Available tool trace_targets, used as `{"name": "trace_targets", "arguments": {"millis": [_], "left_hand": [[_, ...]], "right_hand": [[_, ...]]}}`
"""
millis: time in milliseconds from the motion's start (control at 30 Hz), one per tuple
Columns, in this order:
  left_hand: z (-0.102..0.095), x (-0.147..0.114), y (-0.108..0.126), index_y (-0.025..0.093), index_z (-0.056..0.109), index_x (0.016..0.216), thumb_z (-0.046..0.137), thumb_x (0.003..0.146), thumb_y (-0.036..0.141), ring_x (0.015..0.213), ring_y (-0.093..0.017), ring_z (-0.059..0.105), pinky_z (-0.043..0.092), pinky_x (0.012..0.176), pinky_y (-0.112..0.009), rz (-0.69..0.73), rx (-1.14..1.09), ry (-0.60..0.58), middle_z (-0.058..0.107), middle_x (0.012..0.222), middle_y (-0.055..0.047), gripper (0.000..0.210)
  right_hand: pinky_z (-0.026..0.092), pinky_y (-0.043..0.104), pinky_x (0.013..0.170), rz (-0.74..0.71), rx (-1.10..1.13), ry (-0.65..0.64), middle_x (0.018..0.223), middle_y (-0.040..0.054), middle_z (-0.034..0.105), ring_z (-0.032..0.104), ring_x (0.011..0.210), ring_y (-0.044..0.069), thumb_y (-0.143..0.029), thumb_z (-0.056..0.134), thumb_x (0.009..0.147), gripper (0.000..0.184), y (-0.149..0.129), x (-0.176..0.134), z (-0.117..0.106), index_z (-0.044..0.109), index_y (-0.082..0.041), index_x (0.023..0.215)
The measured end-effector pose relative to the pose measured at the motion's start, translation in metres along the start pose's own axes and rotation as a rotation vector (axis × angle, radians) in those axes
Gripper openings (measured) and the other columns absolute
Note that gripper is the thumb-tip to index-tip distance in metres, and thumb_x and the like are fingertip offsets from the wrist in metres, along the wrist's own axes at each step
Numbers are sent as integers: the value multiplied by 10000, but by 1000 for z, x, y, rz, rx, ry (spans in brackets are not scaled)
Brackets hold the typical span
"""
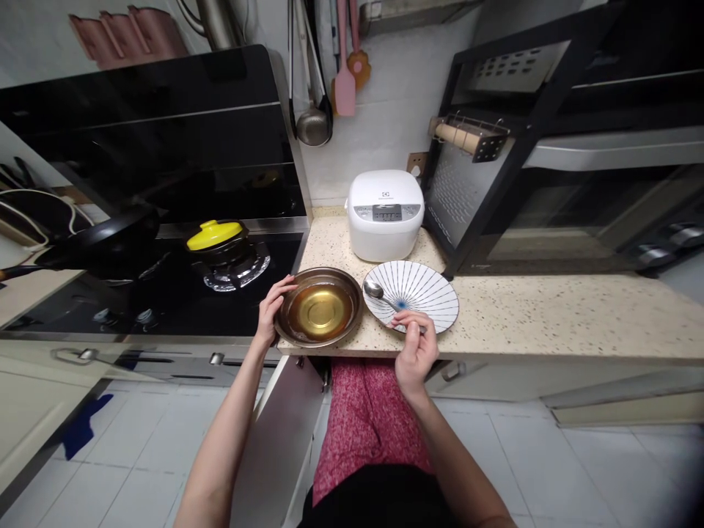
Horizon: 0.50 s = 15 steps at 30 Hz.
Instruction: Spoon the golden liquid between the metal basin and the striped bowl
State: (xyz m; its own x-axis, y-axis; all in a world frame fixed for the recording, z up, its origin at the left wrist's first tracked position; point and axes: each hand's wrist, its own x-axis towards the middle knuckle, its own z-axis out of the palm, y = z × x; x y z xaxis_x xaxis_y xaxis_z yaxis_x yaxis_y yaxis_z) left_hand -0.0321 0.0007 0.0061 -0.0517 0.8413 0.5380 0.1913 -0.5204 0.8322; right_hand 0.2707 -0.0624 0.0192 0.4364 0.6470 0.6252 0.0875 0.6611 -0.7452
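Observation:
A round metal bowl with amber-brown liquid in it sits at the counter's front left. My left hand rests against its left rim, fingers stretched out and not wrapped round it. Just right of the bowl lies a white plate with dark radiating lines and a blue centre. In my right hand a metal spoon is gripped by its handle. Its bowl end is over the plate's left side; I cannot tell whether it touches the plate. Part of the handle is hidden by my fingers.
Behind the plate stands a white rice cooker. A pot with a yellow lid and a black wok are on the stove at left. An oven in a black rack is at right. Below, a cabinet door hangs open.

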Motion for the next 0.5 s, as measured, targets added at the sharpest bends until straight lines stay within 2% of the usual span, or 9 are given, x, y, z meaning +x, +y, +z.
{"name": "trace_targets", "arguments": {"millis": [233, 500], "left_hand": [[-1, 1, -3, 204, 807, 1133, 566, 985, 503, 1487, -367, 495, 288, 1308, -579, 10, 1, -1, 653, 1467, -120, 411], [-1, 1, -1, 200, 806, 1124, 568, 984, 503, 1487, -375, 493, 293, 1303, -580, 11, 6, -6, 653, 1466, -124, 410]], "right_hand": [[564, 358, 737, -162, -143, -97, 897, 41, 678, 662, 846, 191, -213, 453, 1054, 202, 7, 2, -12, 625, -237, 951], [546, 378, 700, -485, -250, -283, 889, 58, 710, 677, 825, 211, -111, 509, 991, 203, 22, 3, -22, 641, -248, 1063]]}}
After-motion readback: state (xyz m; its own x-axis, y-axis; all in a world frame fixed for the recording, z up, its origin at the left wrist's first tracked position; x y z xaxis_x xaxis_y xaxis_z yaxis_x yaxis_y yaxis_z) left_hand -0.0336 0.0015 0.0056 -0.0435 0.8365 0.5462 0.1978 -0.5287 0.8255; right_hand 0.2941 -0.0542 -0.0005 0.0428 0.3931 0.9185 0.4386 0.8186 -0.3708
